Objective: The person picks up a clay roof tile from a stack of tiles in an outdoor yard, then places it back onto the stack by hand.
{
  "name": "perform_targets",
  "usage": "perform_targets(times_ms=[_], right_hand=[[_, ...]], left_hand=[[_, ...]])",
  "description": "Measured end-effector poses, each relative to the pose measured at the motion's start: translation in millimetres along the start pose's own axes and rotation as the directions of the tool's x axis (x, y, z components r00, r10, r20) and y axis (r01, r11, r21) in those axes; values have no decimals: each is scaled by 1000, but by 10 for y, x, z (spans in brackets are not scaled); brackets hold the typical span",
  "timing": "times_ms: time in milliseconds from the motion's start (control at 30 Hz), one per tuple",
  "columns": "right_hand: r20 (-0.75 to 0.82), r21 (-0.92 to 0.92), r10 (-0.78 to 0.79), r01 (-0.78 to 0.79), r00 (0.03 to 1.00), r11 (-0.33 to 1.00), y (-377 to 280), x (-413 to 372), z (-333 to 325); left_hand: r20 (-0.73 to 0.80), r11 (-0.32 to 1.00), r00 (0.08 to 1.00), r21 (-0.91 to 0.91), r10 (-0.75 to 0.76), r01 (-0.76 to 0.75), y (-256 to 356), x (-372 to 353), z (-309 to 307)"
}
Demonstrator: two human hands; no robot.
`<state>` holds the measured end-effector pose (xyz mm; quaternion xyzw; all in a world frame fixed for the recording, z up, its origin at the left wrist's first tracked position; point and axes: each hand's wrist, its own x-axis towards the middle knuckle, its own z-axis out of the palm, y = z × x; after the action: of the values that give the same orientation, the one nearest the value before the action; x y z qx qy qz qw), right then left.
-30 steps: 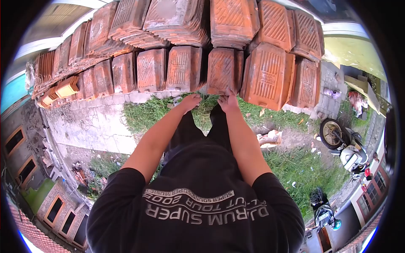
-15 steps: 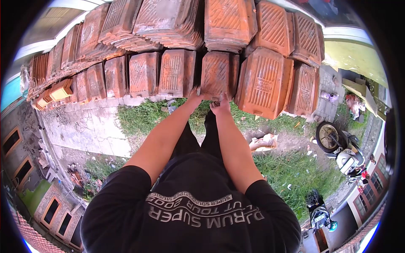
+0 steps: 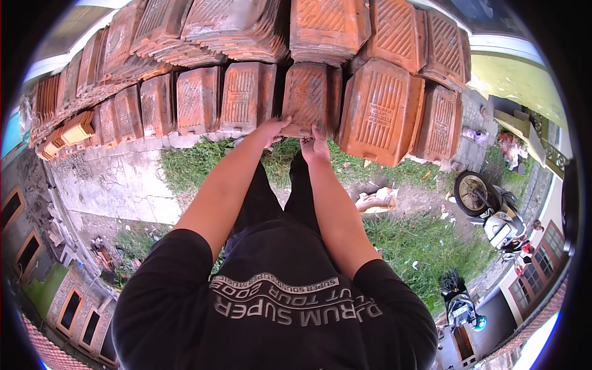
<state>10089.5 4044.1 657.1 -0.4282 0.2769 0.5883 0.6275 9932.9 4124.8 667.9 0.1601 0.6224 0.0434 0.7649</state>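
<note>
An orange-brown clay roof tile (image 3: 308,92) with slanted ridges tops a stack in the front row. My left hand (image 3: 275,130) is closed on its near left corner, the thumb on the edge. At the right part of the same near edge, my right hand (image 3: 316,147) grips with the thumb up against the rim and fingers curled below. The undersides of the fingers are partly hidden. To the left stands a neighbouring tile stack (image 3: 243,95); to the right, a taller tile stack (image 3: 381,111) reaches closer to me.
Behind is a second row of stacked tiles (image 3: 330,28). Grass (image 3: 425,253) and a concrete slab (image 3: 123,185) lie below. On the right stand a motorcycle (image 3: 493,213) and, lower, another motorbike (image 3: 459,305). A pale torn sack (image 3: 377,200) rests on the soil.
The view has shifted slightly, so the stacks appear higher and further left. Both hands stay at the same tile's near edge, the right thumb now more upright against it.
</note>
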Motion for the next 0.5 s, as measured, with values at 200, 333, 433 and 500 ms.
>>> perform_targets(times_ms=[200,333,433,500], right_hand=[[89,-8,120,-120,989,993,23,19,-103],[144,-56,109,-102,984,993,107,-178,-112],[183,-106,102,-83,978,991,106,-371,-224],[197,-278,217,-158,956,947,39,-459,-326]], left_hand=[[128,996,989,53,-80,73,131,-67,-170],[150,995,987,96,-53,39,56,-215,-280],[135,991,989,126,-63,46,-274,-257,-425],[154,995,984,56,-94,86,-560,-375,-474]])
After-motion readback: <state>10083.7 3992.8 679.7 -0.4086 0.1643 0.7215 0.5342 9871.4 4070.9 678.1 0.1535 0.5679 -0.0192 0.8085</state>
